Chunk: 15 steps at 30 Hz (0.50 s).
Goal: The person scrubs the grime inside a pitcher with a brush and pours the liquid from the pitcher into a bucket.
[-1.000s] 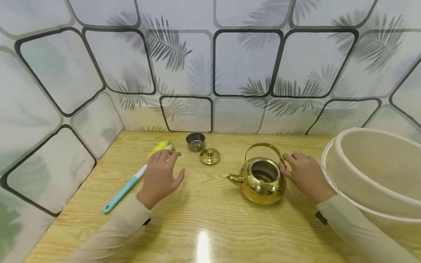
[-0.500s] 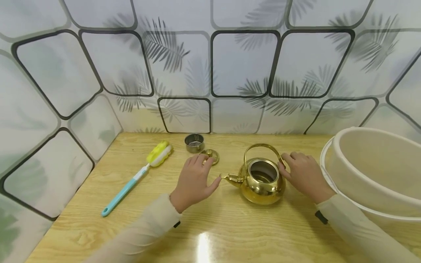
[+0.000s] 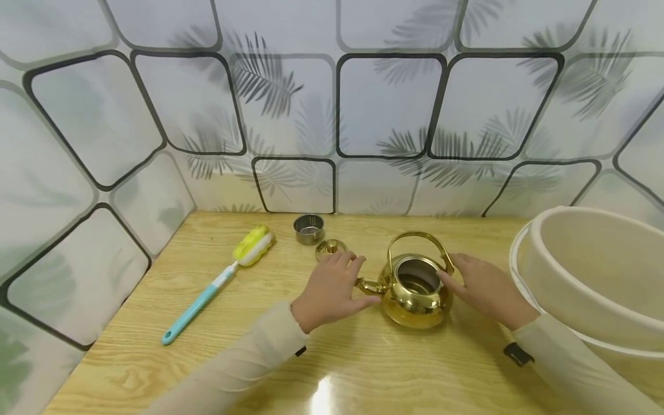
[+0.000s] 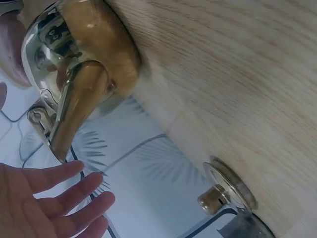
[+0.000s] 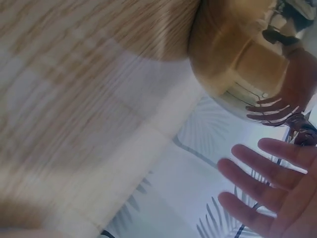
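Observation:
A shiny gold kettle [image 3: 415,314] stands upright on the wooden table, its lid off, its arched handle raised and its spout pointing left. My left hand [image 3: 332,291] is held out at the spout [image 4: 81,106]; its fingers are spread and nearly straight, holding nothing. On the kettle's other side, my right hand [image 3: 487,288] reaches up by the handle's right foot. In the right wrist view its fingers [image 5: 267,168] are extended alongside the gold body [image 5: 233,54]. Just past my left fingertips lies the gold lid [image 3: 331,246], knob up, partly covered in the head view.
A small metal strainer cup [image 3: 309,233] sits behind the lid. To the left lies a turquoise-handled sponge brush [image 3: 197,308] with a yellow and white head. Large cream basins [image 3: 596,276] stand at the right edge. Patterned wall covering [image 3: 384,104] rises behind the table.
My left hand has moved right, from over the brush to the kettle's spout, uncovering the brush head. My right hand has stayed by the handle, its fingers now straighter. The kettle has stayed in place.

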Motion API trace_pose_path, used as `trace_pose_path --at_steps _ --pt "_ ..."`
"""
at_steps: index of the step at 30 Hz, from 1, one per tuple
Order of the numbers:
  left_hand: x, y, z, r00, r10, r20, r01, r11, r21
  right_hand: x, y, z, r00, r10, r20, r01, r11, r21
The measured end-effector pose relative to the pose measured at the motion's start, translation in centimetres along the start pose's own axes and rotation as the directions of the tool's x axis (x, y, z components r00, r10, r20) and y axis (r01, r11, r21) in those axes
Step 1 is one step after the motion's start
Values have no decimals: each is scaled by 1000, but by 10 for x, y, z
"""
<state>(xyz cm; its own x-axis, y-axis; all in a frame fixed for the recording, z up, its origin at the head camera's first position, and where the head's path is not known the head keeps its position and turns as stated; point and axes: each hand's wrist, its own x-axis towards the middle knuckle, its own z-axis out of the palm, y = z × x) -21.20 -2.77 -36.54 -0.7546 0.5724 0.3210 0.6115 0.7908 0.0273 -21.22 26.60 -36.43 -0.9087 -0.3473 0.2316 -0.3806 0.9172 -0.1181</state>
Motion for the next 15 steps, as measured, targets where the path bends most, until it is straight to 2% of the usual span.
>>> trace_pose_path --at_steps 3,7,15 --pt "4 6 0 997 0 73 -1 1000 19 -4 1 -1 998 17 65 -23 995 102" --pt "11 13 2 992 -1 123 -4 999 44 -6 3 2 993 24 114 -49 974 222" --pt "20 21 11 983 -11 181 -14 991 135 -10 8 9 982 17 190 -74 951 301"
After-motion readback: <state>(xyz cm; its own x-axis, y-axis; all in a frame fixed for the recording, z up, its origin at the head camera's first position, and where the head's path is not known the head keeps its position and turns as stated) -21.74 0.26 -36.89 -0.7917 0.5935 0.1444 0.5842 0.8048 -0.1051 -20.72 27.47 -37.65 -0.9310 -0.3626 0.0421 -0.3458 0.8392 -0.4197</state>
